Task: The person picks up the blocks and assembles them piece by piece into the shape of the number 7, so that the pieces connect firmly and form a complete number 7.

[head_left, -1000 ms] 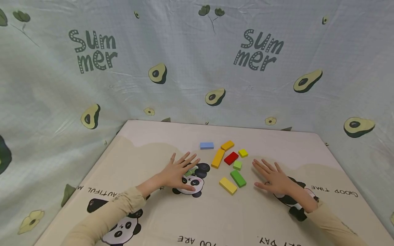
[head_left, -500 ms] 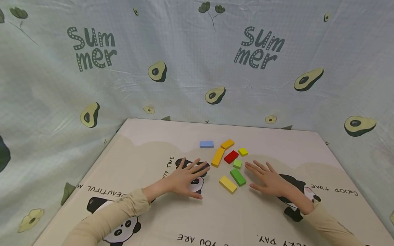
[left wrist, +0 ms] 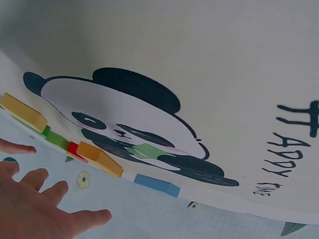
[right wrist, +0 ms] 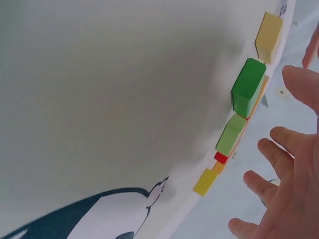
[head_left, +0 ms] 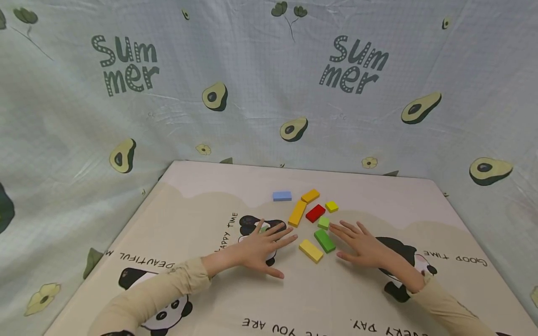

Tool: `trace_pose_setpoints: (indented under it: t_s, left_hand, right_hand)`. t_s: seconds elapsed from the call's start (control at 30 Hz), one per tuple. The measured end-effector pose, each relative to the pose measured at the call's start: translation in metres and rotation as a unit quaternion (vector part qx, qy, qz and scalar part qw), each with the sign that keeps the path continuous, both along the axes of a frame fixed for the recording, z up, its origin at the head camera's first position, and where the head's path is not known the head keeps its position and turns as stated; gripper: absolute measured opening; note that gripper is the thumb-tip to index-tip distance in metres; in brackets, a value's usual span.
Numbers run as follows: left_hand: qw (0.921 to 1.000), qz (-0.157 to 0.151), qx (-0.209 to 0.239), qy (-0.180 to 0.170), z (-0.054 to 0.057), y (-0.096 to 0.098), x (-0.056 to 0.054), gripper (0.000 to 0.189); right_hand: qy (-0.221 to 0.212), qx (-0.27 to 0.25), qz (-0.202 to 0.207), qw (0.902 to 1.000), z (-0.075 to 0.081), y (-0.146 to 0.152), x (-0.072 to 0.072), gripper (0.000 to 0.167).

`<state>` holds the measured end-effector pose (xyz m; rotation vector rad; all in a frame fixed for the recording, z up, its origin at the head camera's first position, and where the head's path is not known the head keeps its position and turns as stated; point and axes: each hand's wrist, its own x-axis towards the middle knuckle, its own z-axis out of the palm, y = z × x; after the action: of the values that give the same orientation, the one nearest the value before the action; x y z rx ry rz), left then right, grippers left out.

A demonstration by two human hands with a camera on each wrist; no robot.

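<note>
My left hand (head_left: 257,249) hovers with spread fingers left of a loose group of toy blocks and holds nothing. On the group's other side, my right hand (head_left: 364,245) is spread too, its fingertips close to a light green block (head_left: 323,222) and a green block (head_left: 325,241); contact cannot be told. Between the hands lies a pale yellow block (head_left: 311,251). Farther back are a red block (head_left: 315,213), a long orange block (head_left: 297,213), a shorter orange block (head_left: 310,195), a small yellow block (head_left: 331,206) and a blue block (head_left: 282,196).
The blocks lie on a table (head_left: 201,186) covered with a panda-print cloth. Behind its far edge hangs a pale curtain (head_left: 252,70) printed with avocados and lettering, which also runs along both sides.
Both hands have moved inward toward the blocks, the left one rightward and slightly nearer the body, the right one leftward. The blocks keep their places.
</note>
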<state>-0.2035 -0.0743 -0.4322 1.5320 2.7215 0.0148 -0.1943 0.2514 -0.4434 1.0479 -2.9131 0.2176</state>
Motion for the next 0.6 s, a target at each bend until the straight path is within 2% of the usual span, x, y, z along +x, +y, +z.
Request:
trace_pose_setpoints:
  t_s: [0.27,0.43,0.6]
  left_hand:
    - [0.9999,-0.013,-0.002,-0.006,0.002,0.011,0.003,0.091]
    - [0.9996,-0.024,0.004,-0.013,-0.003,0.018,0.003,0.088]
    - [0.9995,-0.031,-0.007,-0.001,-0.004,0.023,0.005,0.085]
  right_hand:
    - [0.005,0.007,0.009,0.9999,0.000,-0.004,0.000,0.065]
    - [-0.011,0.012,0.004,0.9999,0.000,-0.009,0.000,0.064]
    - [-0.028,0.018,0.003,0.9994,0.002,-0.015,0.001,0.061]
